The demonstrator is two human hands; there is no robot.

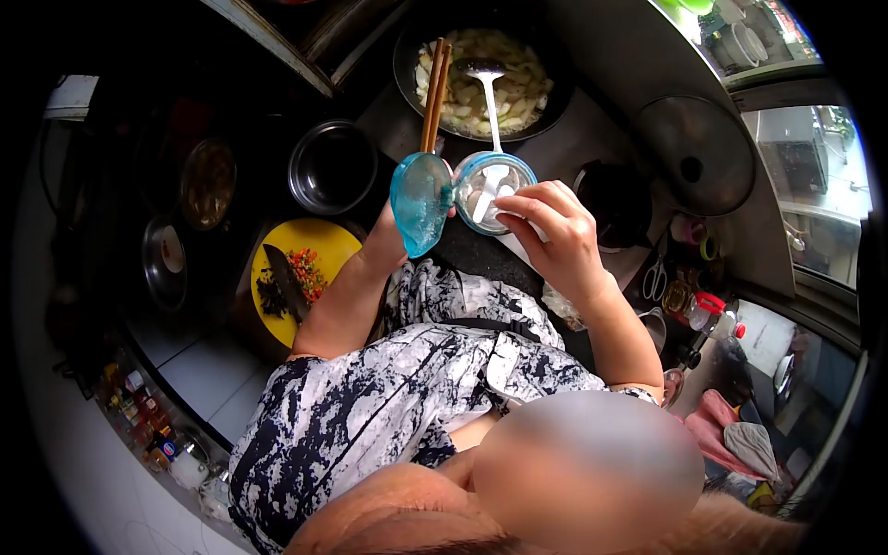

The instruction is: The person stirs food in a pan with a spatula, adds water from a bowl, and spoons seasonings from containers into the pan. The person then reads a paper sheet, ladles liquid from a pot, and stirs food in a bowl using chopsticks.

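My left hand [387, 239] holds a small clear seasoning jar [507, 169] whose blue flip lid [421, 203] stands open to the left; the lid hides most of this hand. My right hand [552, 233] pinches a small white spoon [485, 202] that dips into the jar's white contents. Both hands are just in front of a black wok [407, 55] full of pale sliced vegetables. A pair of wooden chopsticks [435, 92] and a metal ladle [488, 92] rest in the wok.
A yellow cutting board [324, 242] with a knife [285, 277] and chopped chili lies to the left, an empty steel bowl [331, 168] behind it. A pan lid [698, 153], scissors [655, 276] and bottles [712, 314] are on the right. Seasoning jars [153, 430] line the lower left.
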